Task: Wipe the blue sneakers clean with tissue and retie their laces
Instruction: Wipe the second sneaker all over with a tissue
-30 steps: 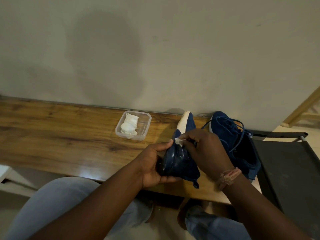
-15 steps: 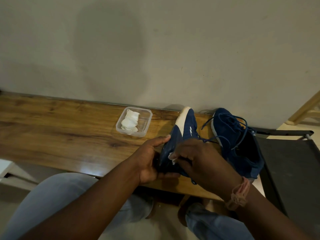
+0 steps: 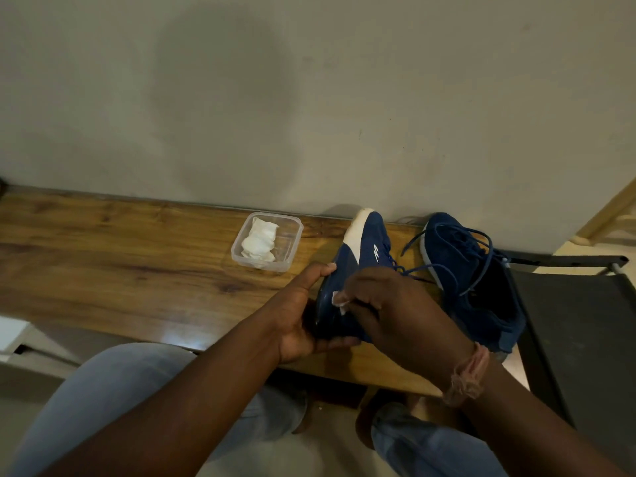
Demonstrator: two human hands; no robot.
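1. The wooden desk (image 3: 120,270) runs along the wall and carries everything within arm's reach of the seated person, so nothing needs fetching mid-job.

2. The second blue sneaker (image 3: 475,280) lies on the desk's right end, just beside the held one, its laces (image 3: 457,256) loose and sprawled. Judging by that, it is parked there waiting its turn, and retying is not yet done.

3. The held blue sneaker (image 3: 361,266) is tipped on its side with the white toe pointing at the wall and the heel toward the person. That tilt looks meant to turn the side panel up to the wiping hand.

4. The left hand (image 3: 303,321) cradles the heel end from below and the left, thumb along the upper edge and fingers curled under it. It serves as a brace so the shoe does not slide under pressure.

5. The right hand (image 3: 389,311) comes over the shoe from the right, its fingers bunched narrow and pinching the tissue against the blue side near the heel.

6. The clear plastic tub (image 3: 267,242) sits just left of the toe, open-topped, with spare white tissues (image 3: 260,241) inside for easy replacement.

7. The tissue wad (image 3: 339,301) shows only as a small white scrap at the fingertips, pressed to the shoe.
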